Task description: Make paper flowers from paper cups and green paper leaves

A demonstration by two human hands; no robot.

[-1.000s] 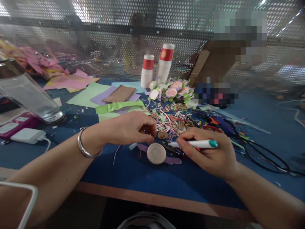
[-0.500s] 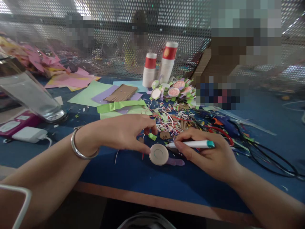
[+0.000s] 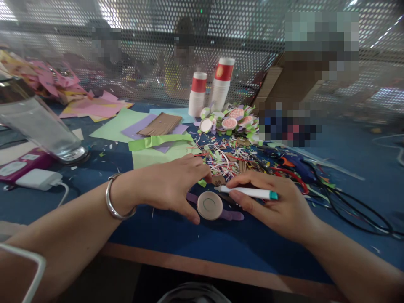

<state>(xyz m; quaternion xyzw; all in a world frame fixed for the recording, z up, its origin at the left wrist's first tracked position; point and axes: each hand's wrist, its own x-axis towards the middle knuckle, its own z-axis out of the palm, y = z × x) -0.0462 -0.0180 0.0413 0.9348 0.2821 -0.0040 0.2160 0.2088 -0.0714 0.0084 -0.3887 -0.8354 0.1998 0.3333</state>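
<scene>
A round paper disc [image 3: 210, 206] lies on the blue table, with a partly drawn dark green ring on its pale face. Purple paper strips [image 3: 232, 215] stick out from its left and right sides, like a watch band. My left hand [image 3: 175, 185] hovers beside the disc, thumb and fingers apart, holding nothing; a silver bangle circles its wrist. In my right hand [image 3: 271, 202] is a white marker [image 3: 249, 192] with a green end, gripped like a pen. Its tip points left, just above the disc's upper right edge and apart from the drawn ring.
Paper scraps [image 3: 225, 153] are heaped behind my hands. Paper cup stacks [image 3: 198, 94] stand at the back near several decorated discs [image 3: 229, 123]. Coloured sheets and corrugated cardboard [image 3: 160, 124] lie left of them. A glass bottle [image 3: 47, 130] leans at left; a black cable [image 3: 353, 210] loops at right.
My left hand has drawn away from the disc's edge, thumb lower, uncovering the left purple strip. The marker has shifted slightly left. The ring on the disc looks darker and more visible.
</scene>
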